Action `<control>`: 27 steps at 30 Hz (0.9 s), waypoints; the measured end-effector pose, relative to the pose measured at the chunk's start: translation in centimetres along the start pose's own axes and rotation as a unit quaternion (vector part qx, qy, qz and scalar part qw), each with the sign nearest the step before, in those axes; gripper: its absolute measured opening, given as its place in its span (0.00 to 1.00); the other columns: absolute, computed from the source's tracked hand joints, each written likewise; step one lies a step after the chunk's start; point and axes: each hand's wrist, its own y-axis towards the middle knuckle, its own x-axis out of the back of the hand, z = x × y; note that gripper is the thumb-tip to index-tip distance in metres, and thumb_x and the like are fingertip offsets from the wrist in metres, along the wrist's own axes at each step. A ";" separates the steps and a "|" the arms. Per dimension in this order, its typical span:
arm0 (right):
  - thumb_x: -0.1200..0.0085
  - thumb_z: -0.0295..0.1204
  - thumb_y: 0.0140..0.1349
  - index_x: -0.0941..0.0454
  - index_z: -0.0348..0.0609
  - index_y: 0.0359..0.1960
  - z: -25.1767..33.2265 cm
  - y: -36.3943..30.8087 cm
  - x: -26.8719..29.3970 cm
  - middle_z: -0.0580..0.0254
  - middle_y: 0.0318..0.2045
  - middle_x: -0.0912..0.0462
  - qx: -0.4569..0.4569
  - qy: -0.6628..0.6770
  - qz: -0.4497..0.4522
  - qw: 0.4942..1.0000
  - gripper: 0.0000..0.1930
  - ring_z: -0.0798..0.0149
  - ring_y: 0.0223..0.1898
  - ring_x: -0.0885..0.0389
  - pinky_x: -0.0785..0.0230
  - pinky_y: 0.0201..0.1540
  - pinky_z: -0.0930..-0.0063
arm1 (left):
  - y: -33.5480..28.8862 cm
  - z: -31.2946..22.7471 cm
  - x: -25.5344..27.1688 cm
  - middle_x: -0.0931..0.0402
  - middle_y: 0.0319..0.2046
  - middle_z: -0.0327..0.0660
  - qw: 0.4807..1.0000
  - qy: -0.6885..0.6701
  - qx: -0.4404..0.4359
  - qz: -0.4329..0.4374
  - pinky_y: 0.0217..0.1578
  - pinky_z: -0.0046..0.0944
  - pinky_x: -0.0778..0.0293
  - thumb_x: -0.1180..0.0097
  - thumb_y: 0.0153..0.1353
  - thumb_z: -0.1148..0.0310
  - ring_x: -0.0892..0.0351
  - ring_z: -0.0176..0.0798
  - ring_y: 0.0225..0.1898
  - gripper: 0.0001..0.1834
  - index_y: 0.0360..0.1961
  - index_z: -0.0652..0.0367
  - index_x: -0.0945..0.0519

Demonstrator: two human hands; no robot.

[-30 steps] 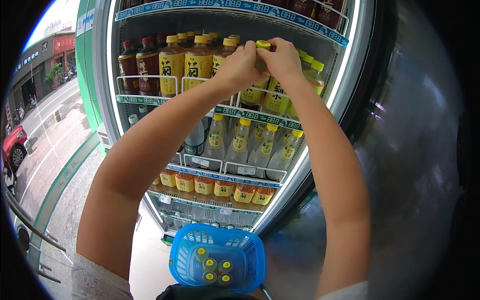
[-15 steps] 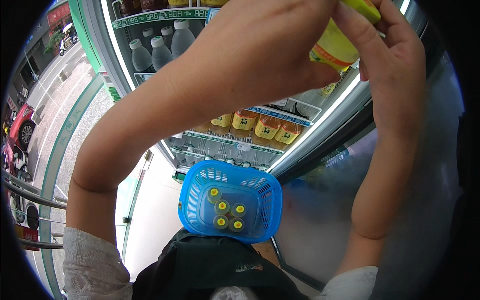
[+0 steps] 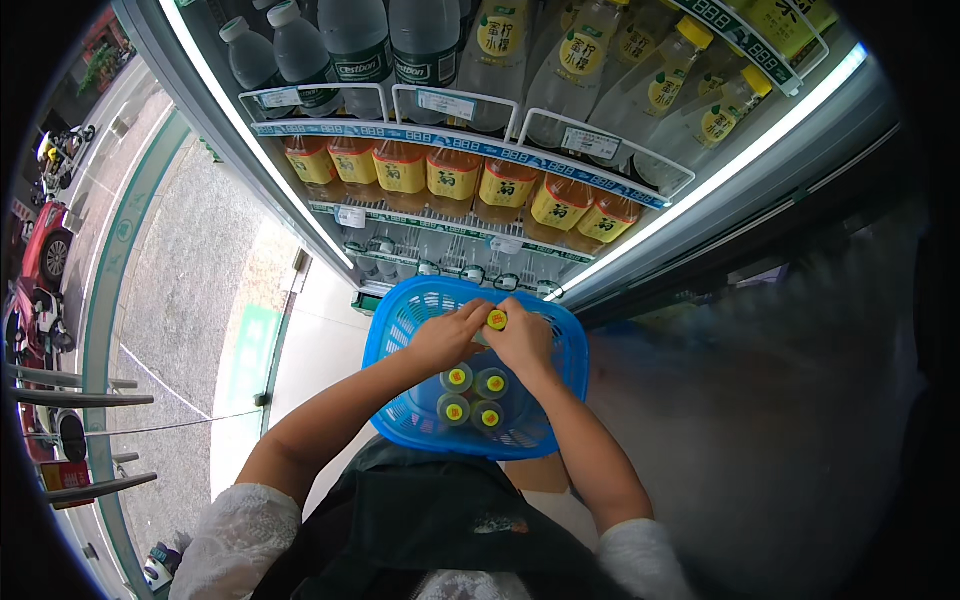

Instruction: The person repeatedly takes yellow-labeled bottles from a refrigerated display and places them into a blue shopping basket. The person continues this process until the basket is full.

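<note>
A blue plastic basket [image 3: 375, 345] stands in front of me below the fridge shelves. Both my hands are inside its far half. My right hand [image 3: 527, 340] is closed round a clear bottle with a yellow cap [image 3: 497, 320]. Against the same bottle, the fingers of my left hand [image 3: 448, 338] are bent and pressed, partly hiding it. Several more yellow-capped bottles [image 3: 457, 377] stand upright in the basket just nearer to me.
An upright drinks fridge holds clear water bottles [image 3: 360, 45], yellow-labelled lemon-coloured drinks [image 3: 580, 55] and a row of amber bottles [image 3: 452, 178] behind wire rails. To the right stands a dark glass door [image 3: 720, 390]. On the left, metal bars [image 3: 85, 398] and a street.
Both hands have come down from the upper shelf, where they held a yellow-green item, into the basket. One of the basket's bottles is now in my hands. The view has tilted, showing more shelves.
</note>
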 end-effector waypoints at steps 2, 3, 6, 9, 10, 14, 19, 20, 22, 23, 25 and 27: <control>0.34 0.40 0.54 0.21 0.45 0.41 -1.9 -0.1 -4.3 0.53 0.27 0.14 -0.011 0.005 0.002 1.000 0.18 0.47 0.30 0.14 0.23 0.30 0.55 | -0.1 3.2 -3.2 0.32 0.65 0.47 0.998 0.054 0.026 0.033 0.52 0.52 0.24 0.31 0.53 0.61 0.25 0.58 0.57 0.41 0.67 0.50 0.37; 0.34 0.40 0.54 0.21 0.45 0.41 -2.5 -0.3 -5.8 0.52 0.27 0.14 -0.018 0.007 0.001 1.000 0.18 0.47 0.30 0.14 0.23 0.31 0.55 | -0.2 3.7 -3.8 0.33 0.66 0.46 0.995 0.082 0.037 0.050 0.56 0.53 0.26 0.31 0.53 0.62 0.27 0.58 0.61 0.42 0.68 0.48 0.37; 0.34 0.40 0.55 0.22 0.46 0.41 -3.7 -0.7 -8.7 0.50 0.30 0.14 -0.057 0.008 0.033 0.998 0.17 0.46 0.33 0.14 0.22 0.33 0.53 | -0.5 4.6 -5.1 0.34 0.67 0.45 0.983 0.078 0.112 0.121 0.62 0.55 0.32 0.32 0.53 0.62 0.35 0.58 0.67 0.43 0.71 0.45 0.37; 0.35 0.39 0.56 0.21 0.46 0.41 -4.2 -1.2 -10.7 0.49 0.31 0.14 -0.072 0.006 0.065 0.995 0.16 0.44 0.35 0.14 0.22 0.36 0.52 | -1.0 5.5 -6.2 0.33 0.67 0.45 0.979 0.053 0.129 0.149 0.61 0.54 0.31 0.33 0.54 0.63 0.35 0.57 0.66 0.43 0.71 0.47 0.37; 0.35 0.39 0.56 0.21 0.46 0.41 -4.4 -1.3 -11.4 0.49 0.31 0.14 -0.074 0.002 0.071 0.995 0.15 0.44 0.35 0.14 0.22 0.36 0.52 | -1.3 5.8 -6.7 0.33 0.67 0.45 0.980 0.046 0.127 0.148 0.61 0.53 0.30 0.34 0.55 0.63 0.34 0.57 0.66 0.42 0.71 0.47 0.37; 0.35 0.37 0.57 0.23 0.44 0.40 -5.0 -1.8 -13.3 0.47 0.31 0.14 -0.061 0.009 0.070 0.996 0.15 0.44 0.36 0.14 0.21 0.35 0.52 | -1.7 6.7 -8.2 0.32 0.65 0.43 0.982 0.038 0.118 0.140 0.60 0.52 0.29 0.38 0.58 0.64 0.32 0.57 0.64 0.37 0.69 0.49 0.35; 0.34 0.36 0.56 0.26 0.43 0.49 -4.8 -1.5 -12.7 0.45 0.39 0.15 -0.068 -0.021 0.134 0.988 0.21 0.43 0.41 0.15 0.22 0.39 0.51 | -1.5 6.7 -8.4 0.31 0.65 0.44 0.978 0.052 0.125 0.156 0.59 0.55 0.29 0.39 0.59 0.64 0.32 0.57 0.64 0.34 0.67 0.49 0.32; 0.34 0.36 0.56 0.27 0.44 0.50 -5.2 -1.6 -13.0 0.45 0.41 0.16 -0.067 -0.037 0.141 0.987 0.22 0.42 0.43 0.16 0.22 0.40 0.50 | -1.5 6.6 -8.5 0.31 0.65 0.44 0.979 0.055 0.121 0.156 0.59 0.56 0.29 0.39 0.59 0.64 0.33 0.58 0.64 0.33 0.67 0.49 0.32; 0.34 0.35 0.55 0.28 0.45 0.52 -4.8 -1.7 -12.4 0.45 0.44 0.19 -0.021 -0.079 0.123 0.989 0.24 0.41 0.45 0.18 0.23 0.42 0.49 | -1.7 7.0 -8.6 0.32 0.65 0.46 0.980 0.064 0.117 0.148 0.60 0.56 0.30 0.39 0.59 0.64 0.33 0.58 0.65 0.33 0.67 0.49 0.31; 0.34 0.34 0.55 0.29 0.44 0.54 -4.0 -2.1 -11.4 0.46 0.45 0.20 0.022 -0.107 0.102 0.989 0.26 0.41 0.46 0.19 0.23 0.42 0.50 | -2.0 7.1 -8.6 0.34 0.66 0.49 0.980 0.098 0.115 0.131 0.62 0.56 0.33 0.38 0.59 0.63 0.36 0.59 0.67 0.33 0.67 0.49 0.32; 0.35 0.32 0.54 0.30 0.43 0.56 -3.3 -2.7 -9.6 0.47 0.47 0.23 0.077 -0.105 0.075 0.989 0.27 0.42 0.47 0.21 0.24 0.43 0.50 | -2.2 6.4 -7.8 0.36 0.67 0.51 0.984 0.145 0.071 0.075 0.63 0.58 0.36 0.41 0.59 0.67 0.39 0.59 0.69 0.32 0.66 0.52 0.32; 0.35 0.30 0.55 0.31 0.42 0.58 -2.8 -2.7 -7.9 0.49 0.47 0.26 0.112 -0.044 0.070 0.990 0.28 0.42 0.48 0.22 0.24 0.43 0.51 | -1.9 5.1 -6.6 0.38 0.67 0.53 0.986 0.156 0.033 0.038 0.64 0.59 0.38 0.42 0.59 0.69 0.41 0.59 0.70 0.31 0.65 0.56 0.33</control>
